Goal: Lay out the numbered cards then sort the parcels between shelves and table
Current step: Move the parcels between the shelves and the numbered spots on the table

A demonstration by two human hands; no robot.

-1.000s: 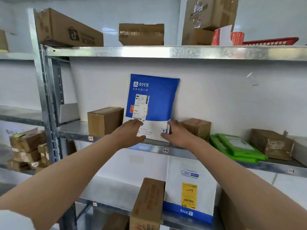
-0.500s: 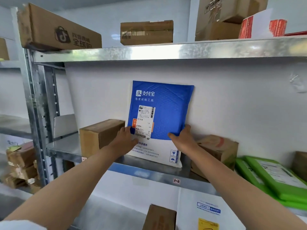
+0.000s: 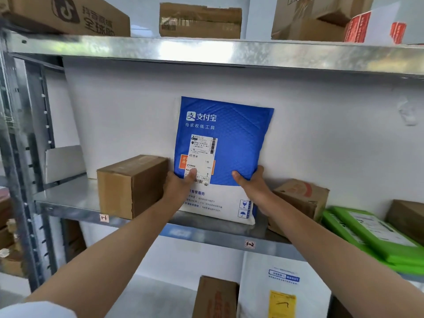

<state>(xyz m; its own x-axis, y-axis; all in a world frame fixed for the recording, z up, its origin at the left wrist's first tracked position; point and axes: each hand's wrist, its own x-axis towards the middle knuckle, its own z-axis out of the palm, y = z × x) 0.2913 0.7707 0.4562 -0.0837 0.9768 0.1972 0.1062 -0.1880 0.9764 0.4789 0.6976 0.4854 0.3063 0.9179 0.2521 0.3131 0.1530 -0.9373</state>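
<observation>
The fingers of both hands are hidden behind the blue-and-white mailer [image 3: 229, 143], so only the thumbs and the backs of the hands show. The left hand [image 3: 177, 187] grips the mailer's left edge with its thumb lying over the shipping label. The right hand [image 3: 250, 182] grips the right edge, thumb on the blue face. The mailer stands upright at the centre of the frame on the middle shelf [image 3: 68, 200], its back to the white wall, between a brown box [image 3: 130, 184] at its left and a smaller printed box [image 3: 300, 200] at its right, which the right wrist partly covers. The small print on the label is too fine to read (the tags on the shelf lip read 1-1 [image 3: 104, 218] and 1-2 [image 3: 249, 244]). Green flat parcels [image 3: 371, 237] run out of the frame at the right edge. The cartons on the top shelf [image 3: 206, 50] are cut off at the upper edge, and a white mailer with a yellow sticker [image 3: 282, 294] is cut off at the bottom. A second ago the hands sat at the mailer's lower edge; now they hold it higher, at the line where blue meets white. The view has also drawn closer to the shelf.
</observation>
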